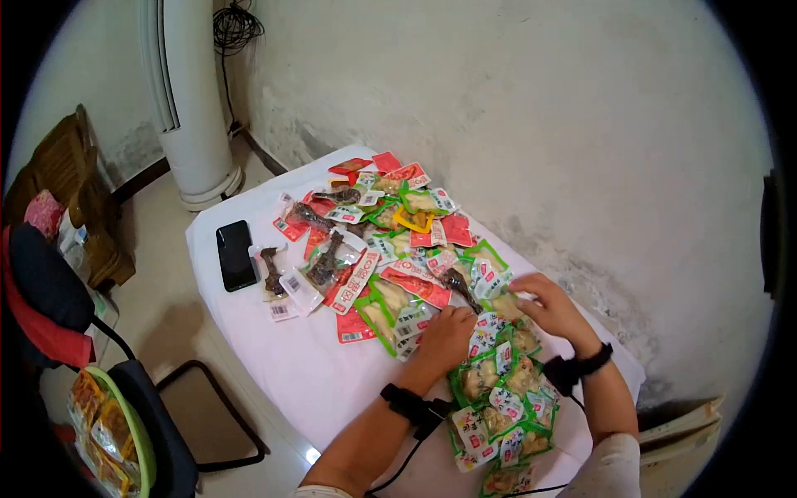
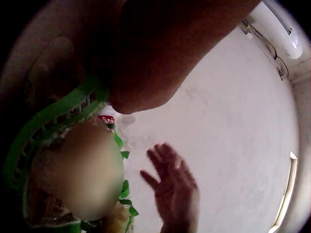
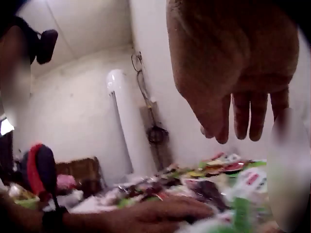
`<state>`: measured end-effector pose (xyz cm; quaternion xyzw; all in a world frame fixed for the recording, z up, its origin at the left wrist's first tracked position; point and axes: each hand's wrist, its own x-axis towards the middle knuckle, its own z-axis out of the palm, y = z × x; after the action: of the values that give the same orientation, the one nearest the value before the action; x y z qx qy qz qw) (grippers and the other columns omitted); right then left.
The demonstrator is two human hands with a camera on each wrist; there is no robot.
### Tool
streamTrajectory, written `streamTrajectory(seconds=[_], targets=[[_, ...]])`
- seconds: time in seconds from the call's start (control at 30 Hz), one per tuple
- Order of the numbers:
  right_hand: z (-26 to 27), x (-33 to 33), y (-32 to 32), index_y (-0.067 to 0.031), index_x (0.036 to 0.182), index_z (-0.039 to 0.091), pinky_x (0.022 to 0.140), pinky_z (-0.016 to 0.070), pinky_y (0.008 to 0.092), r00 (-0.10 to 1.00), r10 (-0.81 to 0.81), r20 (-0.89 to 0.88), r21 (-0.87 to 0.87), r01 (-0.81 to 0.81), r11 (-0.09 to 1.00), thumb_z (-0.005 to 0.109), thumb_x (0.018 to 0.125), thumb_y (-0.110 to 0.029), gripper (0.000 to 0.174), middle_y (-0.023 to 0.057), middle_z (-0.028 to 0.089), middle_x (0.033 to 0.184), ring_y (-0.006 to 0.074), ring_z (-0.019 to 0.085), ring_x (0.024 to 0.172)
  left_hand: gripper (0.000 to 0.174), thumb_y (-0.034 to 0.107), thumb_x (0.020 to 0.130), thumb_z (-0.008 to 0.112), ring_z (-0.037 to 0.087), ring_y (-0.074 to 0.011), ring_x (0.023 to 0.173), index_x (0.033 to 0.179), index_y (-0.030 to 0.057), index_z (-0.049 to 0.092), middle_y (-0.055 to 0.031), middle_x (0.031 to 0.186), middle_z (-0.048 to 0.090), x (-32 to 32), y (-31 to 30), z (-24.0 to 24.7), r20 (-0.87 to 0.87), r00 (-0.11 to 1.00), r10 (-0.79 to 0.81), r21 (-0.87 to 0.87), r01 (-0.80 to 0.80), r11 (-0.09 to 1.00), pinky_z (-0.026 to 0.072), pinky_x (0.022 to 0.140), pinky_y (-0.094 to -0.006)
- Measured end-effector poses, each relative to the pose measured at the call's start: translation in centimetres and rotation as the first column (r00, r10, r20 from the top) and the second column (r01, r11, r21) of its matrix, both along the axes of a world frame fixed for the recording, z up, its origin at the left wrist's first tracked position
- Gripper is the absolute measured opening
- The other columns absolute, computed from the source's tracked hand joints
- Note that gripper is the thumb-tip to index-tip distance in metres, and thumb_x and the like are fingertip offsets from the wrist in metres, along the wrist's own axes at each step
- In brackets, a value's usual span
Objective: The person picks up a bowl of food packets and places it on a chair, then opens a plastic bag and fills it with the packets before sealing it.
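Sealed snack packets lie heaped on a white-covered table (image 1: pixel 274 373). My left hand (image 1: pixel 448 336) rests on the heap beside a green-edged packet (image 1: pixel 398 332), its fingers stretched over the packets in the right wrist view. Just beyond its fingertips is a dark drumstick packet (image 1: pixel 459 286). To the right, my right hand (image 1: pixel 556 311) is raised at the heap's edge, near a green and white packet (image 1: pixel 491 278). Its fingers (image 3: pixel 241 116) are straight and hold nothing in the right wrist view. Between my forearms sits a pile of green packets (image 1: pixel 502 398) with pale pieces inside.
A black phone (image 1: pixel 237 256) lies at the table's left edge. Red packets (image 1: pixel 357 286) and dark drumstick packets (image 1: pixel 328 261) spread toward the far end. A wall (image 1: pixel 581 124) runs along the right. At lower left, a green basket (image 1: pixel 137 423) of orange-brown packets stands on a chair (image 1: pixel 170 432).
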<state>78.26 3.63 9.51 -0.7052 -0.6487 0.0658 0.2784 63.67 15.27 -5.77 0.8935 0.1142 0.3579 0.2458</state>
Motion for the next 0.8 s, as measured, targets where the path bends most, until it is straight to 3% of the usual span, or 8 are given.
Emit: streamTrajectory(seconds=[0.1,0.27,0.33,0.43,0.6,0.7,0.77,0.8], targets=[[-0.1,-2.4,8.1,-0.0035,0.111,0.059,0.084,0.0468,0.0401,0.974,0.162,0.157,0.082,-0.176,0.981,0.062,0.081,-0.017,0.033,0.0164,0.061,0.102,0.0337,0.057,0.098,0.023,0.010,0.078,0.051,0.052,-0.0272,0.099,0.098,0.0059,0.060,-0.0080,0.102,0.060,0.0,-0.1,0.2,-0.017,0.999,0.028,0.021,-0.027,0.999,0.0440,0.081,-0.0401],[-3.7,-4.2,22.3,-0.0085,0.116,0.056,0.089,0.0416,0.0479,0.875,0.069,0.479,-0.038,-0.058,0.998,0.061,0.079,-0.016,0.038,0.0144,0.060,0.101,0.0325,0.055,0.102,0.023,0.016,0.075,0.055,0.053,-0.0284,0.100,0.093,0.0044,0.063,-0.0127,0.097,0.062,0.5,0.6,-1.1,-0.090,0.994,0.053,0.175,-0.037,0.984,0.0452,0.080,-0.0419],[-5.4,-4.6,25.0,-0.0089,0.121,0.054,0.096,0.0370,0.0516,0.862,0.049,0.505,-0.128,0.018,0.992,0.059,0.080,-0.017,0.042,0.0150,0.060,0.109,0.0314,0.054,0.106,0.030,0.026,0.079,0.057,0.059,-0.0363,0.093,0.098,0.0027,0.061,-0.0193,0.099,0.063,-0.3,0.6,1.3,0.013,0.992,-0.127,-0.052,0.128,0.990,0.0461,0.083,-0.0453],[-10.2,-4.4,28.8,-0.0133,0.106,0.061,0.099,0.0210,0.0676,0.740,-0.207,0.639,0.129,0.162,0.978,0.053,0.084,-0.021,0.025,0.0083,0.063,0.097,0.0260,0.055,0.102,0.029,0.024,0.083,0.054,0.055,-0.0388,0.103,0.100,0.0018,0.059,-0.0214,0.108,0.060,-2.4,0.0,1.6,-0.065,0.987,-0.146,-0.250,0.126,0.960,0.0448,0.087,-0.0434],[-11.4,-4.8,30.2,-0.0146,0.105,0.062,0.099,0.0221,0.0659,0.671,-0.226,0.706,0.182,0.137,0.974,0.053,0.084,-0.024,0.024,0.0080,0.064,0.092,0.0252,0.057,0.095,0.030,0.023,0.085,0.050,0.053,-0.0374,0.107,0.104,0.0006,0.056,-0.0242,0.109,0.058,-3.6,-2.0,-2.2,0.216,0.976,-0.037,-0.355,0.113,0.928,0.0430,0.089,-0.0434],[-8.3,-5.2,28.4,-0.0129,0.105,0.062,0.096,0.0276,0.0625,0.713,-0.136,0.688,0.125,0.069,0.990,0.057,0.082,-0.023,0.026,0.0089,0.065,0.091,0.0256,0.060,0.090,0.027,0.013,0.077,0.057,0.051,-0.0349,0.104,0.102,0.0018,0.059,-0.0178,0.103,0.059,0.2,-0.4,-2.8,0.244,0.969,-0.042,-0.108,0.070,0.992,0.0438,0.084,-0.0426],[-6.1,-5.1,26.5,-0.0108,0.106,0.061,0.094,0.0333,0.0589,0.768,-0.048,0.638,0.035,0.034,0.999,0.058,0.080,-0.021,0.028,0.0099,0.065,0.093,0.0265,0.061,0.088,0.025,0.011,0.076,0.054,0.051,-0.0365,0.103,0.099,0.0016,0.061,-0.0173,0.104,0.060,-0.2,0.0,-0.1,-0.224,0.970,-0.094,-0.053,0.085,0.995,0.0434,0.085,-0.0452],[-5.3,-4.7,25.5,-0.0086,0.109,0.060,0.088,0.0394,0.0527,0.910,-0.047,0.412,0.101,0.006,0.995,0.059,0.080,-0.021,0.032,0.0111,0.065,0.094,0.0268,0.062,0.088,0.025,0.011,0.076,0.054,0.051,-0.0365,0.103,0.099,0.0016,0.061,-0.0173,0.104,0.060,-0.2,-0.1,-0.1,-0.218,0.971,-0.096,-0.057,0.086,0.995,0.0434,0.085,-0.0452]])
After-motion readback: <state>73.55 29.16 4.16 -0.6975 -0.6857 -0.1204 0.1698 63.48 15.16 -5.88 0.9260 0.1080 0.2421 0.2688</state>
